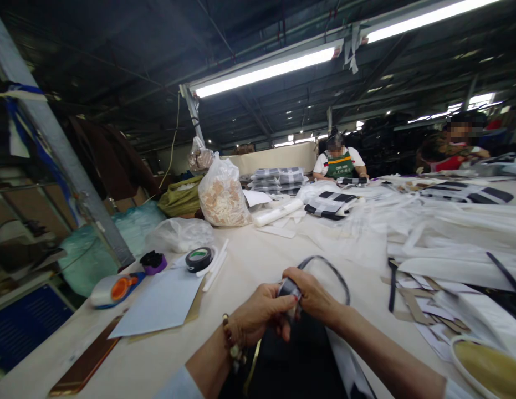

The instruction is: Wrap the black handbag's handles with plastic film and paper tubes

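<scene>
Both my hands meet low in the middle of the view, over a long white table (258, 260). My left hand (258, 318), with a beaded bracelet at the wrist, pinches a small dark fabric piece (290, 288). My right hand (313, 296) is closed on the same piece from the other side. A thin dark strap (330, 269) loops up and back from the piece. A black cloth (295, 360) lies under my forearms.
Left on the table: a tape dispenser (114, 289), a dark tape roll (198, 259), a sheet of paper (162, 302), plastic bags (223, 194). White strips and striped fabric pieces (330, 205) cover the right side. A bowl (488, 368) sits at the lower right. Two people work at the far end.
</scene>
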A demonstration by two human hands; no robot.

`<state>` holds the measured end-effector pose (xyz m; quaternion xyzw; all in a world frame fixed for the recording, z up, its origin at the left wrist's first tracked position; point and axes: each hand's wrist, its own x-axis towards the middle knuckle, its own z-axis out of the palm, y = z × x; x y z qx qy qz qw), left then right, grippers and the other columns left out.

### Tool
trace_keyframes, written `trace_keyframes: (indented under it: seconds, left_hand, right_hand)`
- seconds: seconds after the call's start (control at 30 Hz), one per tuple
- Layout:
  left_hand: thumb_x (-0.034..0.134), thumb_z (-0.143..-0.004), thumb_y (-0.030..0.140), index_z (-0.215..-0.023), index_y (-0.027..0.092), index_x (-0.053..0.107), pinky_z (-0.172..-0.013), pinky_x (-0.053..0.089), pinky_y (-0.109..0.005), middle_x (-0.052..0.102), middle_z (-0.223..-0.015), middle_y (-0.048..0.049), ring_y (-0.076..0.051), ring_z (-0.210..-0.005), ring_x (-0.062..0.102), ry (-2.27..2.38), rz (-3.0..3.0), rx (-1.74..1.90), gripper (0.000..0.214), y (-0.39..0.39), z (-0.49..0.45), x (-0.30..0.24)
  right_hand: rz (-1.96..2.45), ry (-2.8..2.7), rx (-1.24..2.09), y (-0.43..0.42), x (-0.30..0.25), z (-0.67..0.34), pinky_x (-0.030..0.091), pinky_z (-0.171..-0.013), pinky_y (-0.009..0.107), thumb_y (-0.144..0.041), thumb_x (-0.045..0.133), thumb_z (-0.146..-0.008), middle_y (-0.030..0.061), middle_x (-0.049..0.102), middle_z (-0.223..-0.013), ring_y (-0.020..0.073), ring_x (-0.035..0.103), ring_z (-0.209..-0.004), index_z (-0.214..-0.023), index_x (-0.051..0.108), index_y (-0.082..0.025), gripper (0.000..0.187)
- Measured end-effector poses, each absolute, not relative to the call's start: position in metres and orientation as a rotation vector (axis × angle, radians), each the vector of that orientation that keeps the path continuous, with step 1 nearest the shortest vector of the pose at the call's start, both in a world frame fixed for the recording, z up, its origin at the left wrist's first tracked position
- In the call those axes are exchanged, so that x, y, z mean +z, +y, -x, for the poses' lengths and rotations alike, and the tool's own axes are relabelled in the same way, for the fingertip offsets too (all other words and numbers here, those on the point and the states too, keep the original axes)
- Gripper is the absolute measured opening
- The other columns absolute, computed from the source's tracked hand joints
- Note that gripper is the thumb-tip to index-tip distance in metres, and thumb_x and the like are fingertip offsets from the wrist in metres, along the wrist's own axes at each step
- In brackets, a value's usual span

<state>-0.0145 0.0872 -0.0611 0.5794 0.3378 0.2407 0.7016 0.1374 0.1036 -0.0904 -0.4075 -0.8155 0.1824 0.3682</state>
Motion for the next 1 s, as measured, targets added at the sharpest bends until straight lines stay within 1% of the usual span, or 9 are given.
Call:
trace_keyframes:
  seconds: [0.07,0.13,0.3,0.43,0.6,0.7,0.8,0.93,1.0]
  left_hand:
    - [0.066,-0.066,0.054,-0.078,0.011,0.055,-0.032,0.026,-0.015,0.06,-0.068,-0.0028,-0.007,-0.037,0.052,0.752,-1.28,0.497,0.046,0.089,0.015,-0.06]
    - [0.065,-0.067,0.055,-0.078,0.011,0.054,-0.03,0.024,-0.015,0.06,-0.065,-0.002,-0.006,-0.034,0.05,0.769,-1.275,0.512,0.047,0.089,0.014,-0.061]
    - [0.063,-0.069,0.052,-0.078,0.012,0.051,-0.029,0.021,-0.015,0.058,-0.061,0.0005,-0.008,-0.034,0.053,0.815,-1.285,0.604,0.043,0.086,0.008,-0.069]
    - [0.067,-0.064,0.052,-0.078,0.013,0.051,-0.031,0.023,-0.014,0.059,-0.065,0.0005,-0.009,-0.037,0.056,0.808,-1.288,0.59,0.045,0.086,0.01,-0.07]
    - [0.07,-0.059,0.057,-0.08,0.012,0.053,-0.033,0.031,-0.016,0.059,-0.063,-0.002,-0.01,-0.039,0.056,0.815,-1.208,0.459,0.052,0.09,0.012,-0.069]
    - [0.068,-0.064,0.052,-0.08,0.013,0.051,-0.034,0.032,-0.015,0.059,-0.063,-0.0006,-0.008,-0.036,0.052,0.851,-1.176,0.492,0.045,0.091,0.008,-0.071]
    - [0.063,-0.071,0.045,-0.079,0.013,0.051,-0.032,0.027,-0.015,0.057,-0.06,0.0004,-0.007,-0.033,0.05,0.883,-1.182,0.541,0.036,0.088,0.003,-0.074]
    - [0.061,-0.073,0.039,-0.08,0.014,0.05,-0.031,0.025,-0.014,0.057,-0.06,0.0015,-0.007,-0.033,0.052,0.898,-1.215,0.568,0.028,0.083,0.002,-0.074]
    - [0.06,-0.073,0.038,-0.08,0.014,0.049,-0.031,0.024,-0.014,0.058,-0.061,0.0014,-0.007,-0.033,0.052,0.892,-1.235,0.56,0.027,0.082,0.002,-0.074]
  right_hand:
    - [1.04,-2.126,0.409,0.103,-0.092,-0.136,0.044,-0.068,0.031,-0.007,0.053,-0.062,0.0013,0.053,-0.075,0.0173,0.051,-0.072,-0.072,0.045,-0.019,0.018]
    - [1.027,-2.155,0.383,0.103,-0.091,-0.137,0.042,-0.074,0.035,-0.007,0.054,-0.062,0.0034,0.053,-0.077,0.0195,0.051,-0.077,-0.07,0.046,-0.019,0.017]
    - [0.985,-2.193,0.449,0.104,-0.085,-0.147,0.043,-0.066,0.026,-0.005,0.055,-0.062,0.0004,0.058,-0.079,0.0153,0.054,-0.073,-0.085,0.053,-0.018,0.026]
    - [1.027,-2.17,0.479,0.104,-0.092,-0.149,0.041,-0.059,0.023,-0.007,0.051,-0.068,-0.0024,0.057,-0.07,0.0129,0.053,-0.064,-0.084,0.053,-0.018,0.02]
    - [1.056,-2.17,0.411,0.106,-0.108,-0.141,0.041,-0.069,0.031,-0.011,0.051,-0.068,0.0044,0.055,-0.078,0.0186,0.049,-0.075,-0.077,0.051,-0.018,0.011]
    - [1.038,-2.2,0.424,0.106,-0.108,-0.143,0.041,-0.072,0.033,-0.008,0.052,-0.064,0.0063,0.055,-0.081,0.0205,0.049,-0.079,-0.08,0.052,-0.018,0.019]
    - [1.024,-2.223,0.472,0.105,-0.101,-0.151,0.042,-0.073,0.033,-0.008,0.055,-0.063,0.0072,0.058,-0.084,0.0214,0.052,-0.081,-0.086,0.054,-0.017,0.025]
    - [1.011,-2.21,0.548,0.102,-0.094,-0.159,0.042,-0.082,0.032,-0.008,0.054,-0.065,0.0075,0.061,-0.1,0.0207,0.055,-0.093,-0.1,0.055,-0.018,0.037]
    - [1.026,-2.188,0.593,0.101,-0.096,-0.16,0.043,-0.079,0.031,-0.007,0.051,-0.065,0.0067,0.062,-0.1,0.0192,0.057,-0.091,-0.101,0.055,-0.018,0.038]
